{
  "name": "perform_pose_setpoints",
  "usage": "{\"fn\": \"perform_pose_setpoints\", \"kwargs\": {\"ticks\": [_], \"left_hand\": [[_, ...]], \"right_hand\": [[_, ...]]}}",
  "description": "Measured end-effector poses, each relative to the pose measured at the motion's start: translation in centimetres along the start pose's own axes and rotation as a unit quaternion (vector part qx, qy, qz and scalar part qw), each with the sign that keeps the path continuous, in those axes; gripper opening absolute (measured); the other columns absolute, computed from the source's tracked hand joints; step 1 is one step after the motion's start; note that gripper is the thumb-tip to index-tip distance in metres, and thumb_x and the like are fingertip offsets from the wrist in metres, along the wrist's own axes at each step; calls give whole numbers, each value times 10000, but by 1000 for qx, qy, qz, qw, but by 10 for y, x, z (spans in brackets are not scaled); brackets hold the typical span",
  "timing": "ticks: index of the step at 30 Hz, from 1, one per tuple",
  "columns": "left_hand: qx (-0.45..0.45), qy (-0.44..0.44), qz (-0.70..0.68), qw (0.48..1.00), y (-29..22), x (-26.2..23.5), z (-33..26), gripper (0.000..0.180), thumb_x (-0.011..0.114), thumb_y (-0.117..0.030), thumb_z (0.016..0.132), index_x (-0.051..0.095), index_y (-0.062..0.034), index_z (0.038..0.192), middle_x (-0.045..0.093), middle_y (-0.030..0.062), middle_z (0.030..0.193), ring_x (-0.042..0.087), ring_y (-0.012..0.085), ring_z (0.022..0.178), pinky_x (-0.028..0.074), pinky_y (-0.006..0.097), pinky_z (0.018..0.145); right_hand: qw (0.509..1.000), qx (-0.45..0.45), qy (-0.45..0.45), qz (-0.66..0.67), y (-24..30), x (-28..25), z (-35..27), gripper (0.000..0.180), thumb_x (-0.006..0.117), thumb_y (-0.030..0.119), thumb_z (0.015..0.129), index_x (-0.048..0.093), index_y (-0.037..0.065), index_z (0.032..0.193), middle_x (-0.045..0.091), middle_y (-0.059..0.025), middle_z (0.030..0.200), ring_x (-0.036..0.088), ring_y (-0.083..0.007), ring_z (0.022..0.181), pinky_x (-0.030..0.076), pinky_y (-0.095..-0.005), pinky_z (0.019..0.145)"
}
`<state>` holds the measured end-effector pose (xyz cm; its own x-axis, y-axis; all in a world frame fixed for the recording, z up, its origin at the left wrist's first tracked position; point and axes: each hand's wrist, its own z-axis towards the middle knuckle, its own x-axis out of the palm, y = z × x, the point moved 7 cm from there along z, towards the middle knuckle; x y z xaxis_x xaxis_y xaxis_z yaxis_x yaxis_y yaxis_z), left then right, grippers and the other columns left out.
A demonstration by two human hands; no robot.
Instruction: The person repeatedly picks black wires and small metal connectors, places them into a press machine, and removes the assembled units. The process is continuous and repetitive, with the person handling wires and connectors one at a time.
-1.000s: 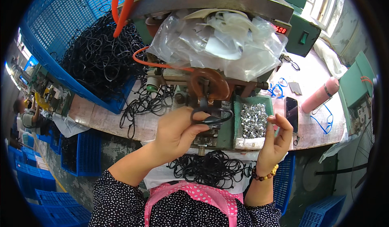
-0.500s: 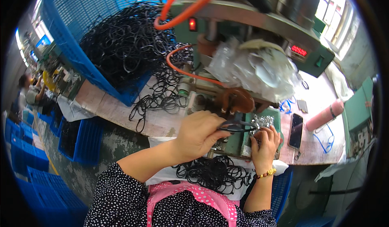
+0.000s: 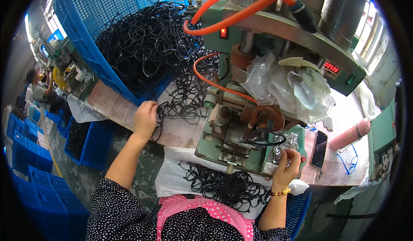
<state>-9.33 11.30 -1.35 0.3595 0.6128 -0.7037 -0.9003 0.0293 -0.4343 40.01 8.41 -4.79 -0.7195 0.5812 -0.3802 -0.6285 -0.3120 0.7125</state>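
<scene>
Head view: the left hand [image 3: 145, 119] lies on the bench [image 3: 124, 110], fingers curled over loose black rings [image 3: 178, 105] that spill from the heap in the blue crate [image 3: 92, 47]; whether it grips one I cannot tell. The right hand [image 3: 286, 170] is at the green press [image 3: 241, 142], fingertips pinched in the tray of small silver parts [image 3: 287, 143], seemingly on one. One black ring [image 3: 264, 137] sits on the press fixture, apart from both hands. More rings [image 3: 226, 187] pile on the white sheet [image 3: 172, 176] in the lap. A phone [image 3: 319, 143] and pink bottle [image 3: 349, 134] lie to the right.
</scene>
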Motion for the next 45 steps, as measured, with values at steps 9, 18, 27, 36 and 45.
{"fn": "perform_pose_setpoints", "kwargs": {"ticks": [9,18,27,36,45], "left_hand": [[-106,131,171,971,91,31,-26,122,676,-123,834,669,-45,928,642,160,973,640,395,921,513,482,789],[-255,79,-245,932,75,9,-28,103,592,-76,923,527,-52,998,589,89,786,572,161,605,462,313,534],[-185,114,-516,829,-80,-15,-36,176,508,-213,1078,534,-45,1126,634,71,813,539,85,550,428,217,477],[-5,142,-631,763,-200,-26,-24,225,482,-139,1074,547,24,1214,681,121,985,673,152,808,559,294,728],[-22,198,-606,770,-199,-27,-24,249,502,-199,1073,578,26,1149,668,119,991,660,146,781,538,259,612]], "right_hand": [[1000,-9,15,-20,3,-1,3,81,624,-42,898,629,5,965,621,-120,912,609,-263,810,498,-359,749],[997,-53,46,-13,14,-2,5,134,614,-62,892,668,17,985,673,-115,912,649,-279,854,474,-447,1028],[996,-37,64,44,14,-6,10,147,641,-78,871,702,24,957,695,-93,900,659,-244,875,408,-484,1103],[938,121,87,312,46,11,20,118,642,-100,893,653,-14,973,659,-52,976,601,-125,914,463,-242,851],[948,22,143,285,97,20,33,136,668,-39,893,688,43,1000,722,-47,1007,671,-207,1094,293,-474,1174]]}}
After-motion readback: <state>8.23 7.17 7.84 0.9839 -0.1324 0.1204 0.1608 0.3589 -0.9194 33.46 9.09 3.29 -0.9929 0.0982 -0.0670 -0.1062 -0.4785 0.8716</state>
